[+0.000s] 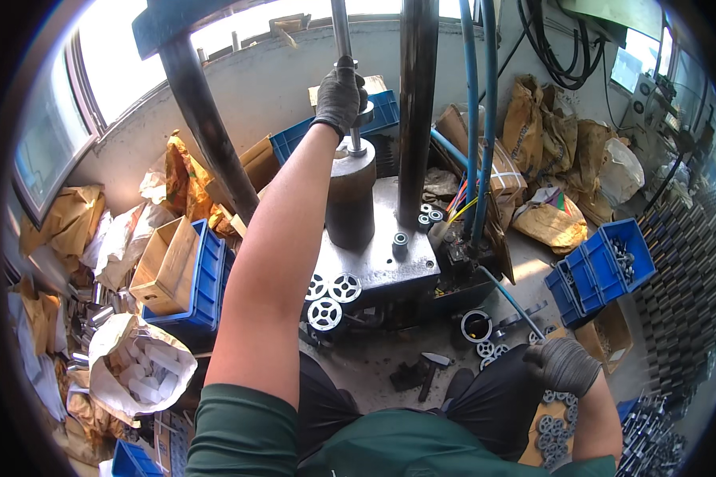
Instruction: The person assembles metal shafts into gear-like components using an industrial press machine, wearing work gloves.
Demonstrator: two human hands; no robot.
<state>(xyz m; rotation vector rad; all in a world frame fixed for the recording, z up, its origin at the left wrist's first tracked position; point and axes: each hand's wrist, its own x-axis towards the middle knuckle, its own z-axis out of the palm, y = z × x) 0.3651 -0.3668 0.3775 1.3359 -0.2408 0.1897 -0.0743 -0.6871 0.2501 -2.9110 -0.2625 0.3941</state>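
Observation:
My left hand (339, 99), in a dark grey glove, is raised at the press and wrapped round an upright metal rod (341, 36). A metal ring (363, 116) shows on the rod beside the fingers. Below, the rod's lower end meets the top of a thick steel cylinder (351, 199) standing on the press table (390, 258). My right hand (566, 366), gloved too, is low at the right, closed at the end of a long blue-grey lever (510, 299); its fingers are partly hidden. Spoked metal discs (325, 313) sit at the table's front left corner.
Dark press columns (417, 111) and blue hoses (485, 135) stand round the table. Blue crates (596, 266) with metal parts are at the right, beside stacked parts (676, 294). A hammer (432, 374) lies between my feet. A white sack (139, 370) stands at the left.

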